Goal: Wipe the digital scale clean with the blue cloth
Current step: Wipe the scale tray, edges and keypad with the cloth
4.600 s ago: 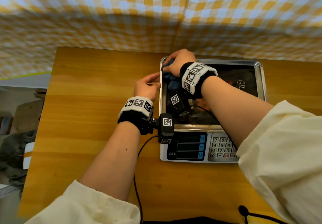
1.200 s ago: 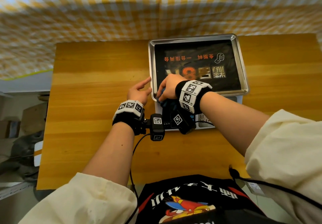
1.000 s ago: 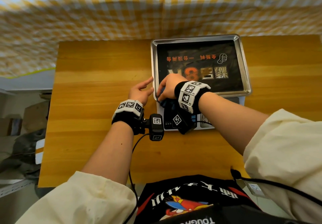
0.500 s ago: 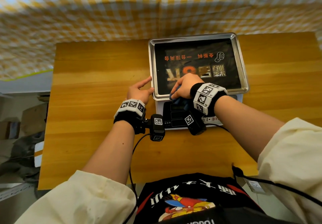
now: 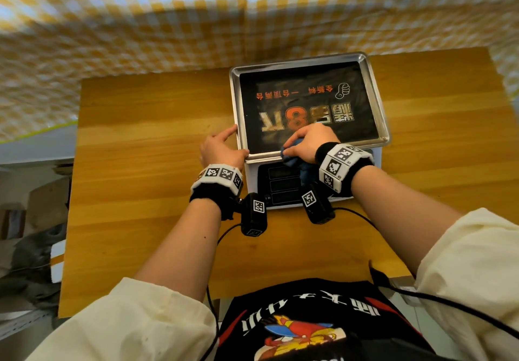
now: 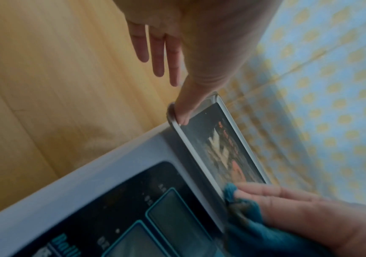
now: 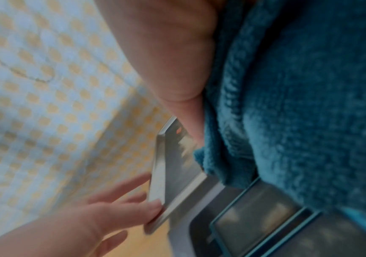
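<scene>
- While our right hand [image 5: 309, 143] bunches the blue cloth [image 5: 295, 161] on the near rim of the digital scale [image 5: 309, 102], which sits on the wooden table [image 5: 146, 150], our left hand [image 5: 220, 150] braces the steel pan's corner, thumb on the rim, fingers straight.
- The cloth looks soft and compressible; we keep it wadded.
- The pan seems rigid and slick, probably loose; we steady its edge.
</scene>
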